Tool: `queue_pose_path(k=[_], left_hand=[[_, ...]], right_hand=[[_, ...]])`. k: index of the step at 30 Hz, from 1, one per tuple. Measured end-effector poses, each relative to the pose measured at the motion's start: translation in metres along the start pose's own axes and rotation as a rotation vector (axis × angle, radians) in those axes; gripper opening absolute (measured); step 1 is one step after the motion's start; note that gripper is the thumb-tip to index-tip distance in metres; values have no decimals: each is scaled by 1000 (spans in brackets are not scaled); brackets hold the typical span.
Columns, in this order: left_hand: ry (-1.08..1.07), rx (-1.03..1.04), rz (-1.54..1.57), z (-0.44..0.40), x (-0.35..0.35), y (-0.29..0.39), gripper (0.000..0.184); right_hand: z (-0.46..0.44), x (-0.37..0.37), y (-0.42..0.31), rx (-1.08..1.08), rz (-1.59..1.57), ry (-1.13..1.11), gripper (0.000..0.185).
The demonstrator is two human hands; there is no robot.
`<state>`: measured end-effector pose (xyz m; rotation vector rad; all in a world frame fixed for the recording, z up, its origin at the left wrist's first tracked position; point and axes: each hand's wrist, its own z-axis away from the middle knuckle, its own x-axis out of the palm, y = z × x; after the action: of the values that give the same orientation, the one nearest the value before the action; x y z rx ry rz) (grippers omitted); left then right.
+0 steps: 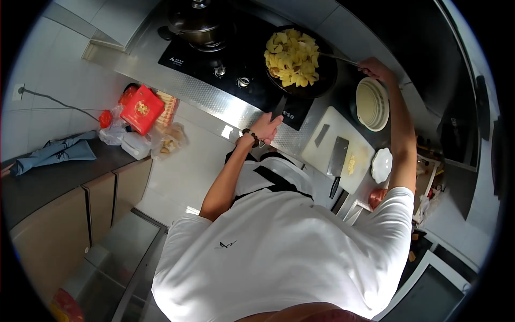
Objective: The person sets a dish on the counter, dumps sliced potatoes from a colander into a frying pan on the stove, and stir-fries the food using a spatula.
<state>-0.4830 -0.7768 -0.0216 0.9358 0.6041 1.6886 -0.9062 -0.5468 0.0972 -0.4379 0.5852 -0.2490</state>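
Observation:
My left hand (265, 127) is closed around the dark handle (279, 109) of a black wok (328, 75) on the right side of the cooktop. A heap of thin yellow slices, which look like potato (292, 56), fills much of the wok. On the far right, my right hand (375, 68) grips the end of a long-handled spatula (340, 58). The spatula's shaft reaches over the wok's rim, and its head is hidden at the slices. Near my right forearm sits a cream ribbed basket (372, 104).
A white cutting board (322, 142) holds a cleaver (337, 155) and chopped pale bits (352, 165). Beside it is a white scalloped dish (382, 165). A lidded pot (201, 27) stands on the left burner. Red bag (141, 109) and folded blue cloth (56, 153) lie on the left counter.

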Motion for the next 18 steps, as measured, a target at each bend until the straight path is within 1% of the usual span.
queue_pose_path(k=[2,4,6,7,9,10,12,13,15,16,18], left_hand=[[0,6,-11,1,0,-1,36],[23,7,-28,2,0,2,37],[7,10,-28,5,1,4,38],[11,10,-24,6,1,5,38],[8,15,-22,10,1,8,40],[10,17,-18,10,2,9,40],[14,8,-38,11,1,9,42],[15,8,-38,10,2,8,42],[34,12,0,8,3,6,42],[33,13,-1,7,3,6,42],[60,-13,67,7,5,3,41]], right_hand=[[-6,8,0,-159,38,66,32],[-9,13,-5,-201,38,63,31],[-9,19,-11,-278,188,134,31],[-6,25,-12,-279,192,129,31],[8,42,-11,-826,536,404,29],[21,51,-18,-829,540,401,29],[48,67,-30,-794,693,451,27],[48,74,-26,-795,693,450,27],[46,88,-15,-834,834,480,26],[60,100,-22,-834,834,481,26],[92,124,-28,-802,1014,517,22]])
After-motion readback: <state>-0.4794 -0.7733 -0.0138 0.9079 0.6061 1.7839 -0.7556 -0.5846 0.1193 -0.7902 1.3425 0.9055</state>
